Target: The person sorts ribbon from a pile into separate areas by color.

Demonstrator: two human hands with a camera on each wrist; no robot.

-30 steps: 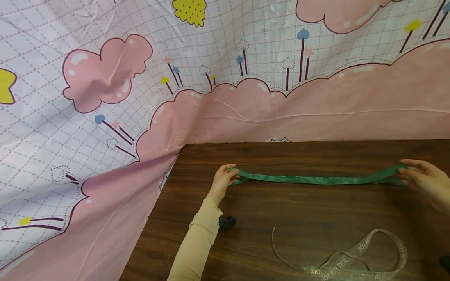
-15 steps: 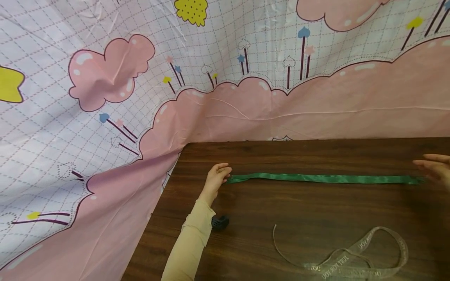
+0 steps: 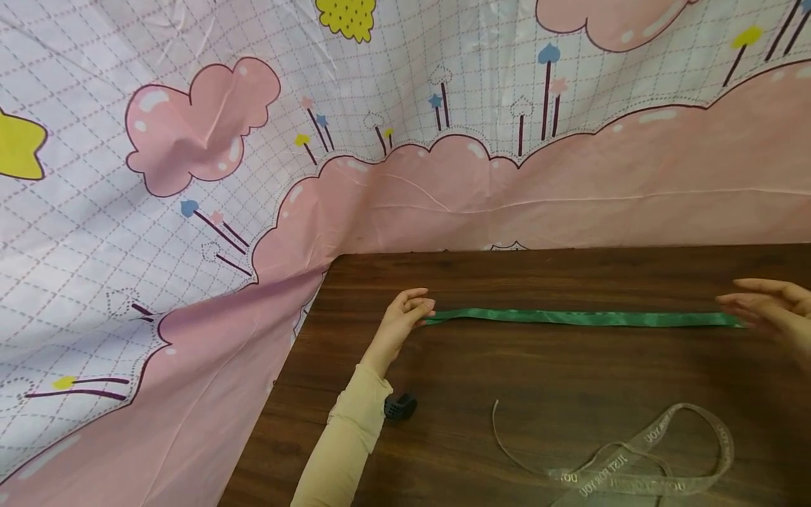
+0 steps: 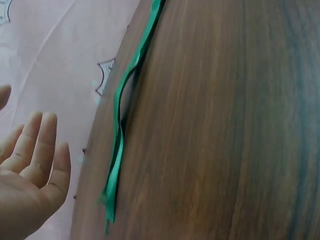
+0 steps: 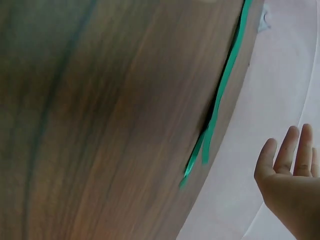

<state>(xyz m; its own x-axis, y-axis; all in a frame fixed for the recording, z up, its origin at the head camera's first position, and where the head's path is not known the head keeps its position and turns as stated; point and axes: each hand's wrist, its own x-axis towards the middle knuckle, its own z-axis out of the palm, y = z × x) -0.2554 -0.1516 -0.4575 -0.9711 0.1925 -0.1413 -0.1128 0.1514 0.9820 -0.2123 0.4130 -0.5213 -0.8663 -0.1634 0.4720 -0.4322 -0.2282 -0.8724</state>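
A long green satin ribbon (image 3: 570, 318) lies stretched sideways along the table in the head view. My left hand (image 3: 399, 317) is at its left end, and the right hand (image 3: 773, 308) is at the other end. In the left wrist view, the ribbon (image 4: 118, 115) ends in two loose tails beside my left hand (image 4: 32, 175), whose fingers are extended and apart from it. Similarly, the right wrist view has the ribbon's split end (image 5: 207, 135) on the wood, with my right hand (image 5: 292, 180) away from it, fingers straight and holding nothing.
A translucent ribbon (image 3: 605, 473) printed "JUST FOR YOU" lies looped on the near part of the dark wooden table (image 3: 469, 373). A black device (image 3: 400, 407) is by the left wrist. Behind the table hangs a patterned pink and white cloth (image 3: 431, 190).
Both hands held the green ribbon's ends up a second ago. They let go and the ribbon settled flat; the hands drew outward, then came slightly back inward.
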